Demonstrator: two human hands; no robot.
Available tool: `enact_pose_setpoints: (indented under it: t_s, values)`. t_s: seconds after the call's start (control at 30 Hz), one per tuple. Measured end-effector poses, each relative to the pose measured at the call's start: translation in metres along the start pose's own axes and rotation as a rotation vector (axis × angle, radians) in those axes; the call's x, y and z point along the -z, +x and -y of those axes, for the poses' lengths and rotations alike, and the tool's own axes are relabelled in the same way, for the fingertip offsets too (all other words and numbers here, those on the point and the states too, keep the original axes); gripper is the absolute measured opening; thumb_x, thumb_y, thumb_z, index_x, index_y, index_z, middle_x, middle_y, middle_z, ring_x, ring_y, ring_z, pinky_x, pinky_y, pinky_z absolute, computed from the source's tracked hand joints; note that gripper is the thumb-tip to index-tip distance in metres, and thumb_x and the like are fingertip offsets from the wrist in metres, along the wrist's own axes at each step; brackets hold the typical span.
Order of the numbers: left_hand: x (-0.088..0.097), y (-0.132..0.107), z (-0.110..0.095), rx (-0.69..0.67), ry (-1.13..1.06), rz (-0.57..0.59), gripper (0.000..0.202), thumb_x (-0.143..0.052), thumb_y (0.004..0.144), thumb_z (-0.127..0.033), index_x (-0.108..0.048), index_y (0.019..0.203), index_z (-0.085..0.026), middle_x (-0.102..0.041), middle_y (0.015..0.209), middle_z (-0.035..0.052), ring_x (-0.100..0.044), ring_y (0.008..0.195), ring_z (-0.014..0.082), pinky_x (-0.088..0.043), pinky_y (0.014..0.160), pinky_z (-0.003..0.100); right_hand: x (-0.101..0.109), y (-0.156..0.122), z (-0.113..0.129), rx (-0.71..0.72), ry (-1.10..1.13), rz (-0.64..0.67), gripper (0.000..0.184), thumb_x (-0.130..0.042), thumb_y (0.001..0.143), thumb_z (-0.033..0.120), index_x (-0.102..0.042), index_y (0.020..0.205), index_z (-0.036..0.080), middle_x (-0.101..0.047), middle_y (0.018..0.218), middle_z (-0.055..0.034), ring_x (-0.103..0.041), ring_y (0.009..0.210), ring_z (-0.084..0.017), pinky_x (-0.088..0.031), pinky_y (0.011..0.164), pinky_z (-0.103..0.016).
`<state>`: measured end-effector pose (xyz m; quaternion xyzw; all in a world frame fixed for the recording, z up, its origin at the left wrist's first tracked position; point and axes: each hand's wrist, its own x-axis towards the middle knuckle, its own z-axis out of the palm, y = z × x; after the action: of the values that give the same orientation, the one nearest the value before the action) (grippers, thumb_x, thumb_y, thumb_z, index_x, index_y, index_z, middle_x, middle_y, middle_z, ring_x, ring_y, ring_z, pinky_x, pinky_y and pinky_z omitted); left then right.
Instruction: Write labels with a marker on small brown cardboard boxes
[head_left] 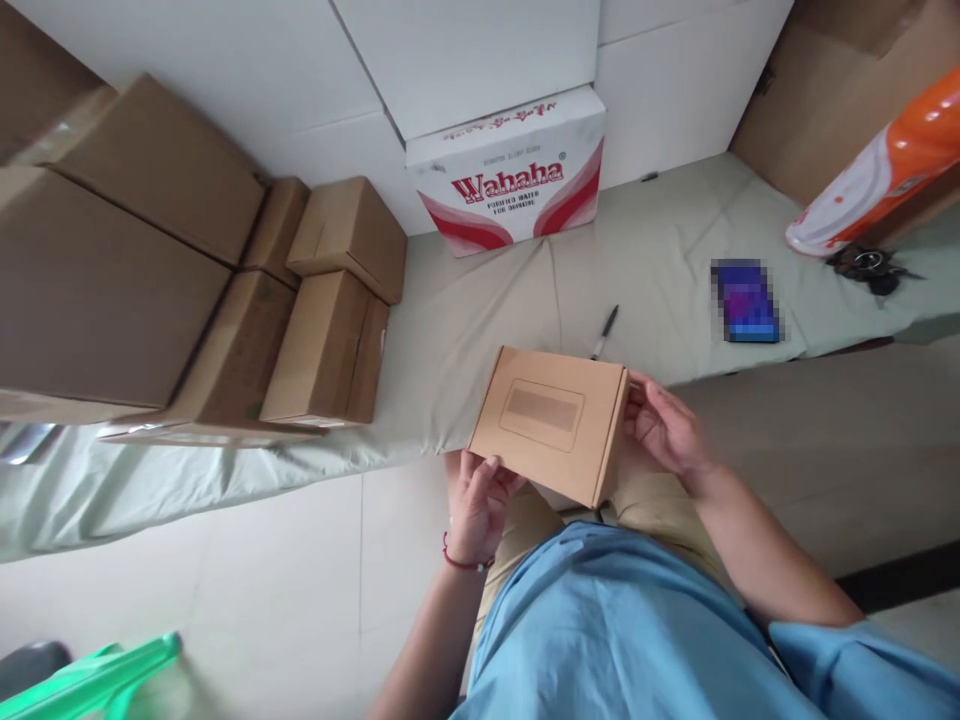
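Above my lap, at the front edge of the cloth-covered bench, I hold a small brown cardboard box (487, 420) with a printed panel on its top face. My left hand (484, 500) grips its near left corner, thumb at the top edge and the other fingers underneath. A red bracelet is on that wrist. At the box's right end, my right hand (671, 425) has its fingers curled against the side; some fingertips are hidden behind the box. The box looks closed and slightly tilted. Just behind it lies a pen (605, 332) on the cloth.
Brown cartons (330, 345) are stacked on the left. A white and red Wahaha box (517, 185) stands against the wall. To the right lie a phone (748, 300), keys (870, 265) and an orange-white bottle (877, 170). A green plastic object (112, 675) is at lower left.
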<state>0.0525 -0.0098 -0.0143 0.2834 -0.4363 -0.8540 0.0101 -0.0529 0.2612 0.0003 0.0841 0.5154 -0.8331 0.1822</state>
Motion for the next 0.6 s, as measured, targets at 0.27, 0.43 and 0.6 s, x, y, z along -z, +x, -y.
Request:
enact_pose_setpoints:
  t_s: [0.27,0.43,0.6]
  values:
    - [-0.002,-0.007,-0.01,0.17,-0.084,-0.012,0.046,-0.098,0.075,-0.047,-0.074,0.11,-0.03,-0.085,0.117,0.0005,-0.081,0.114,0.0247,-0.07,0.088,0.034,-0.017,-0.026,0.015,0.086,-0.169,0.029,0.06,-0.093,0.084,0.057,-0.072,0.136,0.034,-0.076,0.104,-0.0023,-0.073,0.087,-0.021,-0.064,0.063,-0.031]
    - [-0.001,-0.016,-0.014,0.219,-0.042,-0.002,0.047,-0.094,0.079,-0.049,-0.071,0.115,-0.029,-0.083,0.113,0.0001,-0.081,0.104,0.0223,-0.067,0.088,0.035,-0.024,-0.03,0.025,0.136,-0.266,0.02,0.056,-0.087,0.09,0.06,-0.071,0.136,0.033,-0.075,0.101,-0.0029,-0.074,0.089,-0.022,-0.065,0.068,-0.032]
    - [-0.013,-0.035,-0.015,-0.098,0.1,-0.059,0.052,-0.099,0.079,-0.041,-0.064,0.118,-0.034,-0.072,0.102,-0.0056,-0.072,0.089,0.012,-0.06,0.08,0.023,-0.01,-0.027,0.011,0.052,-0.172,0.003,0.08,-0.082,0.09,0.072,-0.057,0.157,0.038,-0.077,0.136,-0.0061,-0.076,0.121,-0.029,-0.066,0.097,-0.044]
